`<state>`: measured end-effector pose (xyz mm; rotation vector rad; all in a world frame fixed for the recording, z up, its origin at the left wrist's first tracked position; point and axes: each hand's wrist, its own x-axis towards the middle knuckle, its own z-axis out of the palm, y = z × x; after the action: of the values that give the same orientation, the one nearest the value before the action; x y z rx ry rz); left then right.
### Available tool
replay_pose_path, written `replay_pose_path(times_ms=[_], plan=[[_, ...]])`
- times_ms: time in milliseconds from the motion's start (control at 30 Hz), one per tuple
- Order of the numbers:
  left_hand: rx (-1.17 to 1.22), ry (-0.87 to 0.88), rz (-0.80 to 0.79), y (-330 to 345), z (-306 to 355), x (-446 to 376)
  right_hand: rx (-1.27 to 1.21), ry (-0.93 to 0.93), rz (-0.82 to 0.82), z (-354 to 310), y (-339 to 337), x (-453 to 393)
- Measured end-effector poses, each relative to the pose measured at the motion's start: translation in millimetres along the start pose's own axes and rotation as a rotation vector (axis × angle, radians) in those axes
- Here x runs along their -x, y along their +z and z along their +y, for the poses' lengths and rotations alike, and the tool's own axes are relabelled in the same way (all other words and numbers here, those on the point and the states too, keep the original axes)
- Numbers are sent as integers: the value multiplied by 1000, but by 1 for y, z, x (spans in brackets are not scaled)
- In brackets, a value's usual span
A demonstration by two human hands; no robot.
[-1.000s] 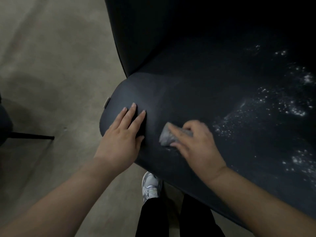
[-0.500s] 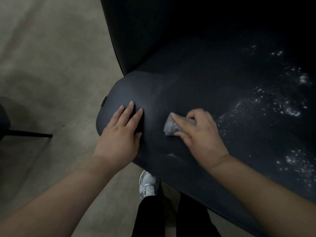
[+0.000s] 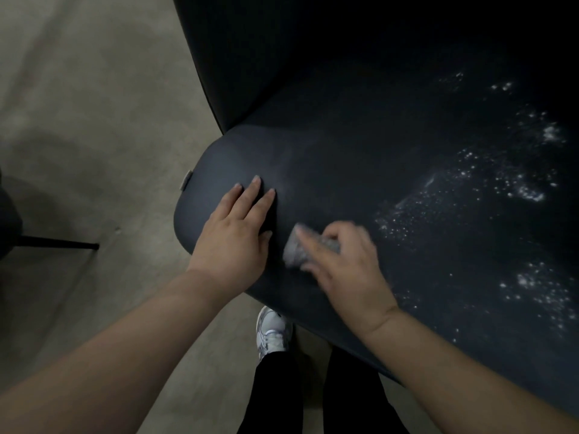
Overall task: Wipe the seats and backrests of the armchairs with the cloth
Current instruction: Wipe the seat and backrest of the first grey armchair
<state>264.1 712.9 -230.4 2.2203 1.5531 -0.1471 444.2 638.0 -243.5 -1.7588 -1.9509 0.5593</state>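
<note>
On the dark seat (image 3: pixel 360 170), the left hand (image 3: pixel 233 236) presses flat, fingers straight; the blurred right hand (image 3: pixel 347 270) grips a grey cloth (image 3: pixel 294 250).

Matt dark seat (image 3: pixel 360 170); fuzzy grey cloth (image 3: pixel 294 250)

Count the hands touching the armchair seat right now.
2. The left hand rests flat near the seat's front corner; the right hand presses the cloth onto it just beside.
</note>
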Motion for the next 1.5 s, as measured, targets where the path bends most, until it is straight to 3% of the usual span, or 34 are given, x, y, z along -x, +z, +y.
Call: replay_pose_path(times_ms=[67,133,300,500,700,900,1033,1100,1267,1433,1500], plan=[[5,-5,-2,-1,4,-1,-7,-123,-104,1,-3,25],[-5,11,-7,-1,8,-2,28,-114,-149,20,-15,32],[-28,18,19,1,24,-10,105,80,91,42,-32,-3],[5,40,27,3,47,-22,132,-87,-93,37,-36,42],[15,44,16,3,52,-28,169,145,166,65,-54,14],[13,70,24,-1,45,-25,63,-71,14,33,-28,74],[-2,61,34,-3,36,-22,73,-175,-54,17,-11,68],[-7,41,37,-4,31,-19,121,-165,-24,20,-11,53],[1,30,13,-3,30,-11,149,95,122,45,-32,62],[-23,79,-28,0,47,-13,134,-54,28,40,-36,35],[-18,89,-26,2,54,-18,175,-22,82,59,-47,3]])
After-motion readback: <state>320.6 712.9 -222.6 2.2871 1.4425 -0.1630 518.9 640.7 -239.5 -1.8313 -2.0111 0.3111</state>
